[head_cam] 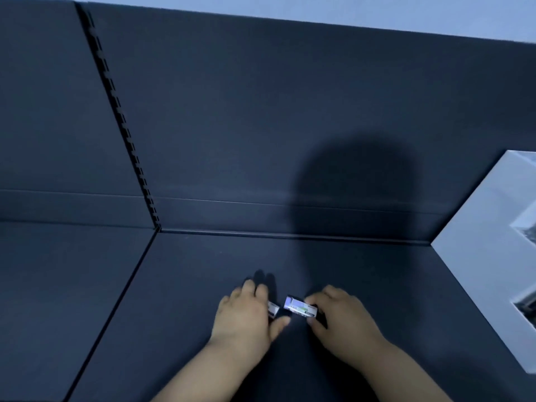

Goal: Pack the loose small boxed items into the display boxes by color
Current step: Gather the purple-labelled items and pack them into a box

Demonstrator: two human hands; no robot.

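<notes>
Two small boxed items lie low in the middle of a dark shelf (203, 271). My right hand (345, 320) pinches one small white box with green print (298, 308) between thumb and fingers. Just left of it, my left hand (246, 311) covers another small white box (273, 310); only its right end shows under the fingers, with the thumb stretched out below it. The two boxes sit a short gap apart. No display box for the items is plainly visible.
A large white box (490, 256) stands on the shelf at the right edge. A dark back panel (290, 111) with a slotted upright (121, 120) rises behind. A seam divides the shelf on the left.
</notes>
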